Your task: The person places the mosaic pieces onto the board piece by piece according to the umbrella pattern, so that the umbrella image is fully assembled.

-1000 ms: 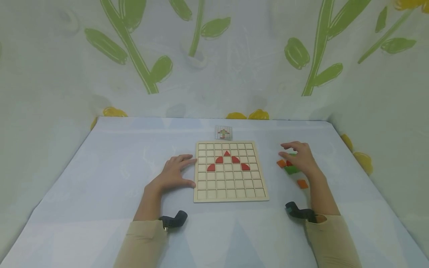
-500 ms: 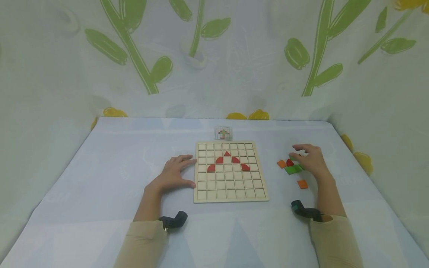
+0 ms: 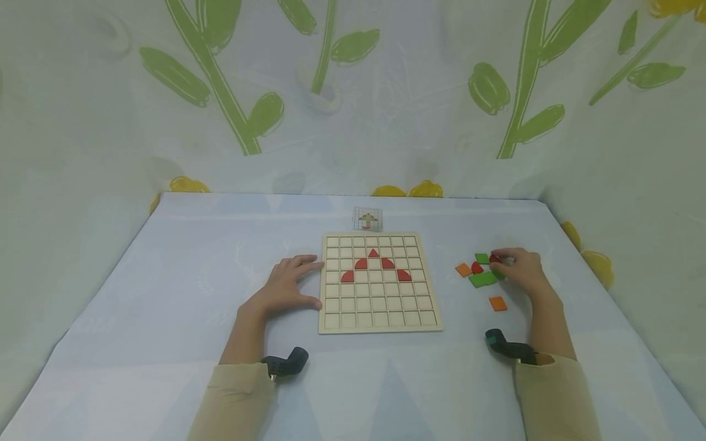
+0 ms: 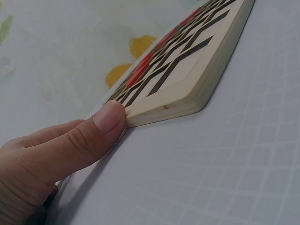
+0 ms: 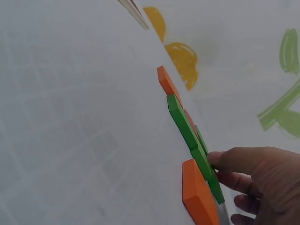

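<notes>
My left hand (image 3: 289, 285) rests beside a wooden grid board (image 3: 378, 302), fingers spread, with thumb and fingertips touching its left edge. In the left wrist view, the thumb (image 4: 93, 133) presses against the board's side. Red pieces lie in the grid: a triangle (image 3: 373, 252) at the top and several quarter-rounds (image 3: 388, 263) stepping down both sides. My right hand (image 3: 524, 271) pinches a red piece (image 3: 494, 259) between thumb and index finger, at the right side of the loose pieces. That red piece is hidden in the right wrist view.
Around the right hand lie green tiles (image 3: 482, 279), a red piece (image 3: 477, 267), an orange tile (image 3: 463, 270) and another orange tile (image 3: 498, 303) nearer. A small pattern card (image 3: 368, 218) lies behind the board. Patterned cloth walls (image 3: 353, 135) enclose the table.
My right hand has moved right over the loose pieces, and its thumb and index finger have closed on a red piece. The left hand and board have stayed put.
</notes>
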`<state>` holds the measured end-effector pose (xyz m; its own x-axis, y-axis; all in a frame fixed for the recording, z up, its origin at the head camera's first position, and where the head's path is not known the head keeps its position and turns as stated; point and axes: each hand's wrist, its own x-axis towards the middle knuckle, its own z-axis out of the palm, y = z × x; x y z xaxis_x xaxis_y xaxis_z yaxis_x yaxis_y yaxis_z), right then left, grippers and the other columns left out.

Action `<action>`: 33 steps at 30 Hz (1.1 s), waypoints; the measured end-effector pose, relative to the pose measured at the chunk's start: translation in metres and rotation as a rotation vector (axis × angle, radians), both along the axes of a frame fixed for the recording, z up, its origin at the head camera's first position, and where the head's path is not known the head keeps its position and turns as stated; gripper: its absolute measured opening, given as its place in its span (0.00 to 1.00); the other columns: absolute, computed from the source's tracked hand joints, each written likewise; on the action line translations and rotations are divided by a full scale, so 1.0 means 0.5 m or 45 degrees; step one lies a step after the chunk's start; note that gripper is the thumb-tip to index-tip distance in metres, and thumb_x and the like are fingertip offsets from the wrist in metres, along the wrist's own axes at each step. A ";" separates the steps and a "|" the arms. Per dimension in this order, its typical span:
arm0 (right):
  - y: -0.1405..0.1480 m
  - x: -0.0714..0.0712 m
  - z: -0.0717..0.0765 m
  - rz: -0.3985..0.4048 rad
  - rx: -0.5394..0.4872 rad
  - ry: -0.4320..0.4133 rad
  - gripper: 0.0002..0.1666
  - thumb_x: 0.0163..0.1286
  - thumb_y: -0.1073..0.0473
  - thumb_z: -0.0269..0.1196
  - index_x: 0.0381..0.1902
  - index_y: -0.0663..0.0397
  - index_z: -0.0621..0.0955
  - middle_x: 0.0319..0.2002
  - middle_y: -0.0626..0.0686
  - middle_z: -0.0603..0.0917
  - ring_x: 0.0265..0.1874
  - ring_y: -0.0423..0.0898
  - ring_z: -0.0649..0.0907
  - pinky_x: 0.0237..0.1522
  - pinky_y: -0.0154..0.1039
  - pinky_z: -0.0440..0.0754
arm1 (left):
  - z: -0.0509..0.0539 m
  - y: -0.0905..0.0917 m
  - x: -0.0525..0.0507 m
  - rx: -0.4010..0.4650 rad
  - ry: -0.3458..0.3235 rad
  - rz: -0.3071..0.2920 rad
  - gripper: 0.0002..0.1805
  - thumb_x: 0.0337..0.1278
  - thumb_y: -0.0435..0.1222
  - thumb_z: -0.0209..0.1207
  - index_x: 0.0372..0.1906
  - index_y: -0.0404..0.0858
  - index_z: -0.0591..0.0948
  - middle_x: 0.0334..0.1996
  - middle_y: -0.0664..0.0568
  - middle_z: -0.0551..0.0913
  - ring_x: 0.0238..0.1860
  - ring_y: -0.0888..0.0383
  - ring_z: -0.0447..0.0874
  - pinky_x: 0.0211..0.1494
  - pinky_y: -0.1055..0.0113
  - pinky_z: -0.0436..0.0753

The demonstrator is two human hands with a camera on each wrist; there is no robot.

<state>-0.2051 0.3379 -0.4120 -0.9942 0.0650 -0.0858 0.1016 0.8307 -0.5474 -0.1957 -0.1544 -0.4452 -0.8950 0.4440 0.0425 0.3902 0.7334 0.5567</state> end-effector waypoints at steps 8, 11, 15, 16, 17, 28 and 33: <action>-0.002 -0.001 -0.008 -0.021 0.048 0.016 0.26 0.69 0.55 0.56 0.58 0.68 0.73 0.58 0.73 0.69 0.54 0.68 0.60 0.48 0.62 0.68 | 0.000 0.000 0.000 0.001 -0.005 0.003 0.48 0.32 0.56 0.72 0.67 0.47 0.70 0.68 0.48 0.64 0.66 0.46 0.59 0.65 0.46 0.58; 0.000 -0.002 -0.011 -0.042 0.064 0.009 0.28 0.69 0.53 0.56 0.60 0.68 0.72 0.58 0.73 0.68 0.53 0.67 0.61 0.47 0.61 0.70 | 0.001 0.000 0.001 0.003 -0.012 0.010 0.48 0.32 0.56 0.72 0.66 0.47 0.70 0.68 0.48 0.64 0.66 0.46 0.58 0.65 0.46 0.57; 0.003 -0.004 -0.014 -0.041 0.093 0.029 0.29 0.69 0.54 0.55 0.62 0.67 0.70 0.56 0.72 0.70 0.51 0.66 0.61 0.42 0.56 0.69 | 0.003 0.000 0.003 0.001 -0.018 0.017 0.49 0.32 0.56 0.72 0.66 0.46 0.70 0.68 0.47 0.64 0.66 0.45 0.58 0.65 0.45 0.57; 0.003 -0.005 -0.016 -0.039 0.095 0.038 0.28 0.69 0.55 0.55 0.62 0.67 0.70 0.56 0.71 0.71 0.51 0.65 0.61 0.41 0.54 0.69 | 0.003 0.000 0.003 0.005 -0.021 0.018 0.49 0.31 0.56 0.72 0.66 0.46 0.70 0.68 0.47 0.63 0.66 0.45 0.58 0.66 0.46 0.57; 0.004 -0.005 -0.017 -0.036 0.099 0.048 0.28 0.69 0.56 0.54 0.62 0.67 0.70 0.55 0.71 0.72 0.50 0.65 0.61 0.40 0.53 0.68 | 0.003 0.000 0.003 0.005 -0.021 0.018 0.49 0.31 0.56 0.72 0.66 0.46 0.70 0.68 0.47 0.63 0.66 0.45 0.58 0.66 0.46 0.57; 0.003 -0.006 -0.027 -0.156 0.048 0.145 0.26 0.69 0.52 0.57 0.57 0.68 0.75 0.53 0.72 0.74 0.51 0.66 0.64 0.41 0.54 0.71 | 0.006 -0.001 0.004 0.011 -0.001 0.004 0.48 0.31 0.56 0.72 0.66 0.45 0.71 0.68 0.46 0.64 0.65 0.45 0.59 0.65 0.46 0.58; 0.004 -0.006 -0.029 -0.110 0.009 0.133 0.24 0.70 0.57 0.56 0.58 0.68 0.73 0.60 0.73 0.68 0.57 0.70 0.64 0.54 0.63 0.70 | 0.006 0.000 0.003 0.009 0.001 0.004 0.48 0.32 0.56 0.72 0.66 0.45 0.71 0.68 0.46 0.64 0.65 0.45 0.59 0.64 0.46 0.59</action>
